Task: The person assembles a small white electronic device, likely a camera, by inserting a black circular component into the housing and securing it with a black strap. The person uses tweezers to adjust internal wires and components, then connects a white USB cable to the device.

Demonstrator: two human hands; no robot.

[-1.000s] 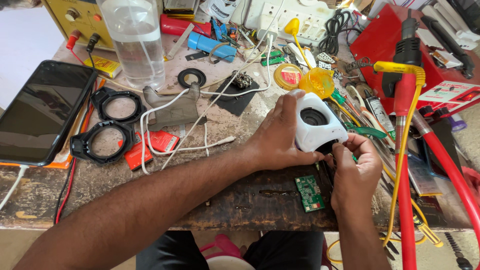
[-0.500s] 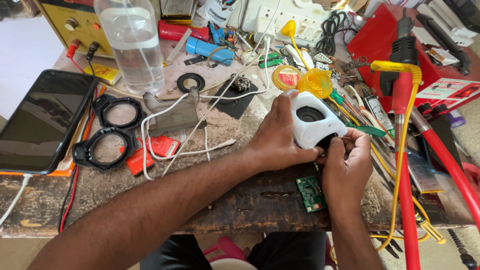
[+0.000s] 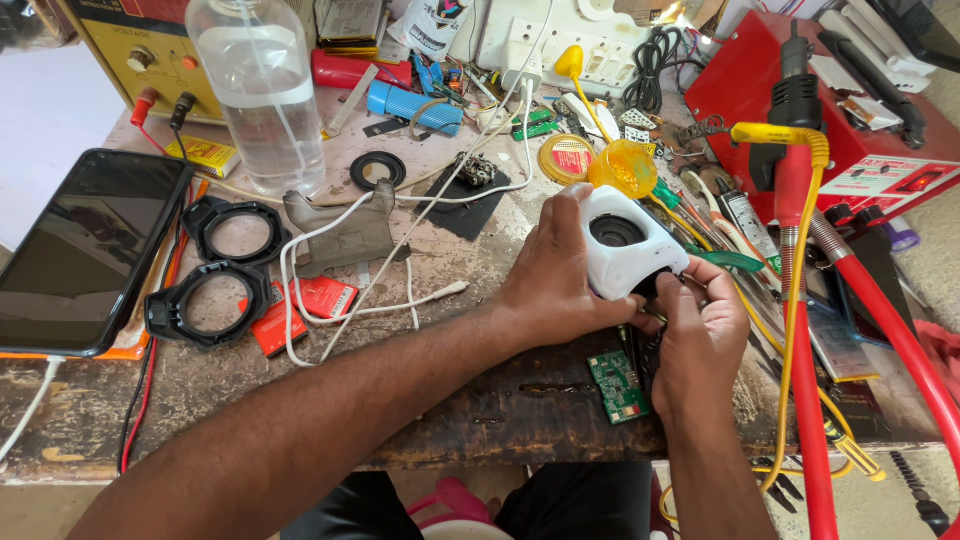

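Observation:
My left hand (image 3: 552, 275) grips a white plastic housing (image 3: 628, 245) with a round dark opening on top, held just above the workbench (image 3: 440, 400). My right hand (image 3: 700, 335) is closed at the housing's lower right edge, fingertips pinching something small and dark there; what it pinches is hidden. A small green circuit board (image 3: 617, 385) lies on the bench right below both hands.
A dark phone (image 3: 85, 250) lies far left, two black ring frames (image 3: 215, 270) beside it. A clear water bottle (image 3: 262, 95), white cables (image 3: 350, 290), a yellow funnel (image 3: 622, 165) and a red tool case (image 3: 800, 90) crowd the back. Red and yellow hoses (image 3: 800, 330) run down the right.
Both hands and the white housing have shifted slightly up and left in view; the grip stays the same.

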